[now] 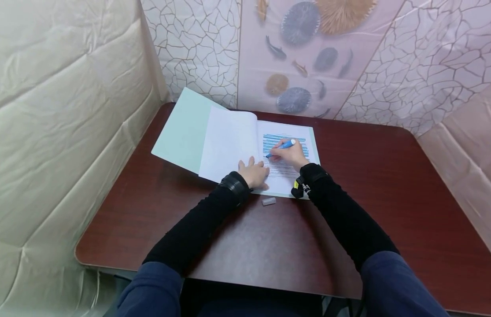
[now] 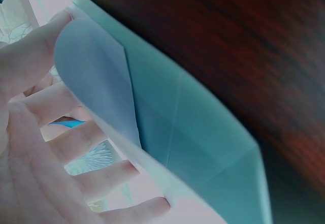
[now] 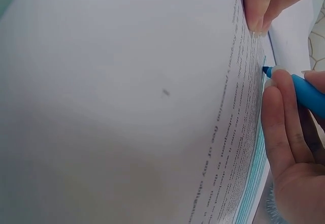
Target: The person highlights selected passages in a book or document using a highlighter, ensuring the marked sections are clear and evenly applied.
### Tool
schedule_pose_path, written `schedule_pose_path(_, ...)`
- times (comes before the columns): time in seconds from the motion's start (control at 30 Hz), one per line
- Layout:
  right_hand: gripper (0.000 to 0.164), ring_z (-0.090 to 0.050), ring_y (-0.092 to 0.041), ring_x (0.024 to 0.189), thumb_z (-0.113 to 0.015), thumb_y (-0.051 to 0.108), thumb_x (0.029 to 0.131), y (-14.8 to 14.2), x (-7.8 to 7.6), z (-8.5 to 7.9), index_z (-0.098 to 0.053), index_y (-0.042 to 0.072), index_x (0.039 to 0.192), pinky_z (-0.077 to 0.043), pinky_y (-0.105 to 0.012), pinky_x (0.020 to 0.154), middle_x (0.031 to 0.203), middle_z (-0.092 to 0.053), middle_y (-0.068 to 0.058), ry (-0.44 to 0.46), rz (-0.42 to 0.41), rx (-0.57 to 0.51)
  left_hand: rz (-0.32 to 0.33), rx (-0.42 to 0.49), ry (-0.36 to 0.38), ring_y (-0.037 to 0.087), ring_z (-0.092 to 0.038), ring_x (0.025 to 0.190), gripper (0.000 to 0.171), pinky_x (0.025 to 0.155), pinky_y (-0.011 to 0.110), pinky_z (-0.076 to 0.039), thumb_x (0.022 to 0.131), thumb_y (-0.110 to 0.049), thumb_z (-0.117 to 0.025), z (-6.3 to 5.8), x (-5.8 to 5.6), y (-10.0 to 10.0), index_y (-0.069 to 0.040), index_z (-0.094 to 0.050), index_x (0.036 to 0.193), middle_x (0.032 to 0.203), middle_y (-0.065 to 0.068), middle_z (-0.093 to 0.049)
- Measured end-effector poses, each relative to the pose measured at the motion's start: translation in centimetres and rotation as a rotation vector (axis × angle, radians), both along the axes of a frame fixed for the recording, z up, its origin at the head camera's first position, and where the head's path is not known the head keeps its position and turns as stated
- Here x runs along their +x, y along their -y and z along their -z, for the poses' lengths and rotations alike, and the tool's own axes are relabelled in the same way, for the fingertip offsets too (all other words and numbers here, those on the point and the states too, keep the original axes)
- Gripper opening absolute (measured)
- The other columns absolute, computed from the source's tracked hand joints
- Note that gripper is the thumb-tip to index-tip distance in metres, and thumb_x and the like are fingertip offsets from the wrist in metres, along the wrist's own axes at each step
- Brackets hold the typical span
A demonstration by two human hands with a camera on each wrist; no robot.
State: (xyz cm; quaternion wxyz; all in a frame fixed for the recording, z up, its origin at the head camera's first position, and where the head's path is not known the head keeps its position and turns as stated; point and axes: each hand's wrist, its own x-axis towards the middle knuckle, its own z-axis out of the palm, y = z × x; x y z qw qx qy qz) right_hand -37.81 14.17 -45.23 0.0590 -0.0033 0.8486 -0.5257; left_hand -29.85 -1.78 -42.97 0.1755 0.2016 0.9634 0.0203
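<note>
A mint-green folder point(image 1: 182, 127) lies spread on the table with white sheets inside. On its right side is a printed page point(image 1: 282, 176) whose upper lines carry blue highlighting. My right hand point(image 1: 290, 155) pinches a blue highlighter point(image 1: 286, 144), its tip down at the left end of a text line; the right wrist view shows the dark blue tip point(image 3: 265, 70) against the page. My left hand point(image 1: 254, 174) rests with fingers spread across the inner fold and the lower left of the printed page. In the left wrist view its fingers point(image 2: 86, 137) lie along the paper.
A small whitish pen cap point(image 1: 268, 201) lies on the brown table point(image 1: 368, 189), just below the folder's lower edge. The folder's left cover reaches out near the table's left edge. Patterned cloth point(image 1: 293, 57) hangs behind the table, with pale fabric at both sides.
</note>
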Motion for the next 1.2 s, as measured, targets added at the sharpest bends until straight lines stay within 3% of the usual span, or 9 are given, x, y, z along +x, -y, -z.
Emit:
schedule_pose_path(0.2, 0.015, -0.073, -0.015, 0.07, -0.074, 0.018, 0.084, -0.2, 0.0, -0.1, -0.068, 0.005, 0.09, -0.058, -0.032, 0.079, 0.077, -0.074, -0.002, -0.01, -0.009, -0.005, 0.004, -0.004, -0.005, 0.036, -0.016, 0.148, 0.063, 0.115, 0.062, -0.019, 0.09, -0.046, -0.062, -0.1, 0.0, 0.0, -0.023, -0.044, 0.146, 0.159, 0.004, -0.03)
schedule_pose_path(0.4, 0.017, -0.074, -0.015, 0.072, -0.073, 0.015, 0.084, -0.5, 0.0, -0.2, -0.067, 0.002, 0.093, -0.059, -0.03, 0.069, 0.083, -0.075, -0.01, -0.004, -0.04, -0.043, 0.009, 0.012, -0.008, 0.037, -0.017, 0.148, 0.062, 0.115, 0.062, -0.019, 0.09, -0.044, -0.062, -0.3, 0.1, 0.1, -0.021, -0.045, 0.145, 0.158, 0.005, -0.031)
schedule_pose_path(0.77, 0.013, -0.074, -0.016, 0.073, -0.072, 0.013, 0.084, -0.8, 0.3, -0.1, -0.065, 0.003, 0.089, -0.06, -0.031, 0.072, 0.085, -0.075, -0.012, 0.002, -0.037, -0.052, 0.01, 0.0, -0.002, 0.037, -0.018, 0.148, 0.062, 0.115, 0.063, -0.021, 0.09, -0.044, -0.063, -0.4, 0.3, -0.1, -0.021, -0.046, 0.145, 0.157, 0.005, -0.033)
schedule_pose_path(1.0, 0.014, -0.074, -0.016, 0.073, -0.073, 0.012, 0.084, -1.1, 0.3, -0.1, -0.063, 0.004, 0.088, -0.06, -0.031, 0.072, 0.078, -0.072, -0.002, 0.007, -0.039, -0.072, 0.01, -0.011, -0.01, 0.037, -0.019, 0.147, 0.062, 0.114, 0.062, -0.022, 0.09, -0.044, -0.063, -0.4, 0.3, -0.1, -0.021, -0.046, 0.144, 0.156, 0.004, -0.035)
schedule_pose_path(1.2, 0.014, -0.074, -0.018, 0.074, -0.073, 0.013, 0.084, -1.0, 0.4, -0.4, -0.064, 0.003, 0.088, -0.06, -0.031, 0.072, 0.082, -0.075, -0.009, 0.011, -0.034, -0.071, 0.01, -0.006, -0.018, 0.037, -0.02, 0.147, 0.062, 0.114, 0.062, -0.022, 0.089, -0.043, -0.064, -0.4, 0.3, -0.1, -0.021, -0.046, 0.144, 0.156, 0.004, -0.036)
